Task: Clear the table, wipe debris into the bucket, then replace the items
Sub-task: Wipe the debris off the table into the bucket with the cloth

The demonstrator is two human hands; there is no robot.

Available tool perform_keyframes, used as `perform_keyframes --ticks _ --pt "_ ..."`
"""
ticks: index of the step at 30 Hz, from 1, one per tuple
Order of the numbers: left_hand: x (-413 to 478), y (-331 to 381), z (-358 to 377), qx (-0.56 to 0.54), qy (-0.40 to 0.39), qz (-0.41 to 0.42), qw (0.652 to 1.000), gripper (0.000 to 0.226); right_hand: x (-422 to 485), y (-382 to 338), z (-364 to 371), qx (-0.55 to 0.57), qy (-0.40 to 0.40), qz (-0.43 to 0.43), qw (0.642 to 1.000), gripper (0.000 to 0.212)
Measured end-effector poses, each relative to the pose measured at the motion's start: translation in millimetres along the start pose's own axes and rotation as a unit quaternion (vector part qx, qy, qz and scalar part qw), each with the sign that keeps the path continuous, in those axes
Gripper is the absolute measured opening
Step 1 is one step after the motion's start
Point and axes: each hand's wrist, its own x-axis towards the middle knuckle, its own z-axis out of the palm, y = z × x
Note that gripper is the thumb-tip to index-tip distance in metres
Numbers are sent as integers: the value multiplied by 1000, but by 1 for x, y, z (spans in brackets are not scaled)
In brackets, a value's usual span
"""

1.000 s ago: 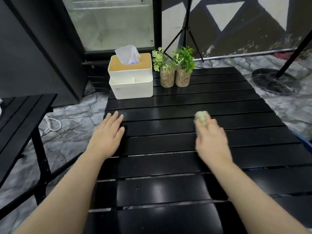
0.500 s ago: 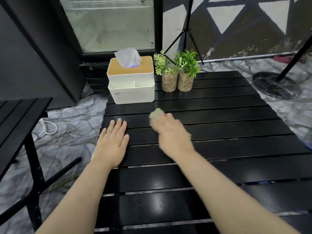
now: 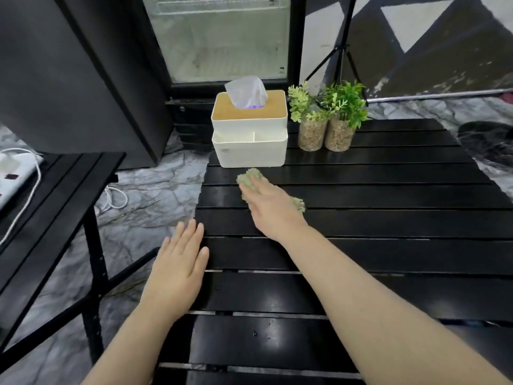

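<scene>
My right hand [image 3: 270,208] presses a pale green cloth [image 3: 251,175] flat on the black slatted table [image 3: 388,223], just in front of the white tissue box [image 3: 249,134]. The cloth shows at my fingertips and beside my palm. My left hand [image 3: 180,262] lies flat with fingers together on the table's left edge, holding nothing. Two small potted plants [image 3: 324,120] in glass jars stand at the table's far edge, right of the tissue box. No bucket is in view.
A second black table [image 3: 55,190] stands to the left with a white power strip [image 3: 11,173] and cable on it. A glass-door fridge [image 3: 222,37] and a tripod [image 3: 344,51] stand behind the table. The floor is grey marble.
My right hand has swept the cloth leftward across the table, from right of centre to just in front of the tissue box. My left hand has stayed at the left edge.
</scene>
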Motion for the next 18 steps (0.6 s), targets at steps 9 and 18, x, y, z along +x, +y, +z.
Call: perform_keyframes --ticks 9,18 --pt "-38 -1 5 -13 -12 -11 1000 51 -37 -22 -21 113 -115 -151 975 40" --pt "-34 -4 5 -12 -9 -5 1000 51 7 -5 -15 -12 -106 -39 993 45"
